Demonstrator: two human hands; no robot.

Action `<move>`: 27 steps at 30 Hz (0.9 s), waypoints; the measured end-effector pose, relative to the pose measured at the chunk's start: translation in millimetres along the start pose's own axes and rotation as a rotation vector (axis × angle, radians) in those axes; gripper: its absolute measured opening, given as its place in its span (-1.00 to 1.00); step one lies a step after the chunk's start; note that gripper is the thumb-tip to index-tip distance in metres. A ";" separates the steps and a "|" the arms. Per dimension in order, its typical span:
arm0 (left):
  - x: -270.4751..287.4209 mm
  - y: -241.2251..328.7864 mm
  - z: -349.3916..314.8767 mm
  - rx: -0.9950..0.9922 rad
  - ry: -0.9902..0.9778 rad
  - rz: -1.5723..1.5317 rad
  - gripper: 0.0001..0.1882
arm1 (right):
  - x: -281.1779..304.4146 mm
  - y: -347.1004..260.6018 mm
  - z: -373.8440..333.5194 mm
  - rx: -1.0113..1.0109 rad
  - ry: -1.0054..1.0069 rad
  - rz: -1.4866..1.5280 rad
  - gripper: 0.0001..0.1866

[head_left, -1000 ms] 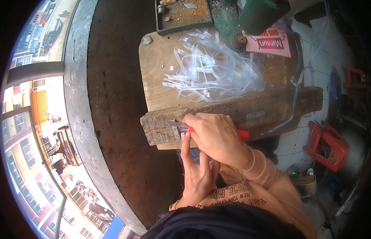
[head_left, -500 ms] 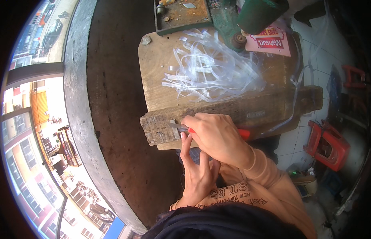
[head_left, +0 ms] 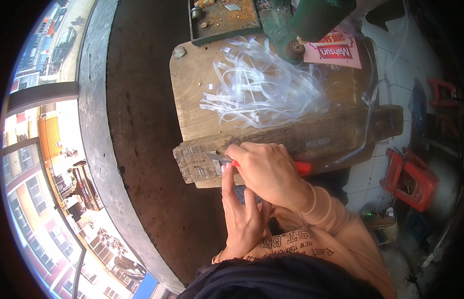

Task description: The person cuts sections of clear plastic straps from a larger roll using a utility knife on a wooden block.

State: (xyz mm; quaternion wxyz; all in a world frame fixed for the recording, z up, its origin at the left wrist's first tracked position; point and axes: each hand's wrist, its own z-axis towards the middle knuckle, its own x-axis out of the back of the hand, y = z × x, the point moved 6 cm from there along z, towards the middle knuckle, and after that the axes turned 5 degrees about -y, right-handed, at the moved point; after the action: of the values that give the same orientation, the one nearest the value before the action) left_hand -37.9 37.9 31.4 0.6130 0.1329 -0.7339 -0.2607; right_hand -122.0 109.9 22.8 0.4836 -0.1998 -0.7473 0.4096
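One knife [head_left: 302, 168], red handle, centre of frame, clamped in the right hand [head_left: 274, 172]: fingers closed round it, back of the hand up. Handle end sticks out on the frame-right side of the fist, blade points frame left. Blade is over the left end of a wood beam [head_left: 336, 134]; can't tell if it touches the wood. Pale sliver [head_left: 216, 164] just beside the blade, too small to identify.

Left hand [head_left: 240, 219] is just below, index finger stretched up, its tip right by the blade. Other fingers partly hidden; can't tell whether it pinches anything.

Beam runs along the lower side of the board [head_left: 192, 99], mid-frame. Heap of clear strips [head_left: 267, 84], tangled, lies on the board above the beam. Loose strip [head_left: 365, 134] crosses the beam's right part. Shallow tray [head_left: 224, 36] at top centre, small bits in it. Green machine [head_left: 321, 20] to its right, pink sheet [head_left: 358, 60] next to that. Grey lump [head_left: 179, 52] near the board's upper-left corner.

Red stool [head_left: 419, 184] at frame right, second red stool [head_left: 441, 92] higher up. Tan sleeve [head_left: 334, 212] on the right arm.
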 end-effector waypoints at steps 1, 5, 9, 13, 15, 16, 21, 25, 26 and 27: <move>-1.1 -0.9 0.4 -0.006 0.003 0.000 -0.38 | -0.2 0.6 -0.2 0.006 0.010 -0.005 -0.91; -2.0 -8.3 3.7 0.012 -0.028 0.026 -0.36 | 0.0 -0.4 1.7 0.003 0.009 -0.007 -0.88; 3.1 -2.2 8.9 -0.065 -0.138 0.479 -0.75 | 3.0 -3.6 3.8 0.015 -0.003 -0.049 -0.82; 4.3 -6.6 13.7 -0.217 -0.191 0.690 -0.73 | 12.9 -6.7 0.8 0.049 -0.142 -0.173 -0.80; 6.6 -6.3 15.4 -0.263 -0.168 0.755 -0.78 | 21.9 -3.2 -5.0 0.076 -0.208 -0.247 -0.75; 5.7 -4.0 17.5 -0.305 -0.158 0.783 -0.80 | 35.7 1.2 -12.5 0.151 -0.179 -0.316 -0.80; 1.7 -5.3 15.5 -0.343 -0.212 0.847 -0.66 | 81.7 49.1 -45.4 0.000 -0.335 -0.196 -0.80; -1.3 -4.2 14.6 -0.373 -0.192 0.865 -0.50 | 127.5 81.6 -70.3 -0.225 -0.416 -0.089 -0.80; -2.5 -4.7 13.9 -0.369 -0.178 0.866 -0.49 | 140.6 83.5 -74.5 -0.290 -0.413 -0.086 -0.79; -3.4 -5.1 13.2 -0.363 -0.164 0.867 -0.48 | 151.1 89.4 -78.7 -0.355 -0.411 -0.082 -0.79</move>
State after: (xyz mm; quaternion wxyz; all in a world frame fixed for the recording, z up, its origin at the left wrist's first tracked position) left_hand -50.6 38.3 24.3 0.6187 -0.3159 -0.7102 -0.1143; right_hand -129.3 300.1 50.8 0.2953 -0.1636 -0.8973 0.2844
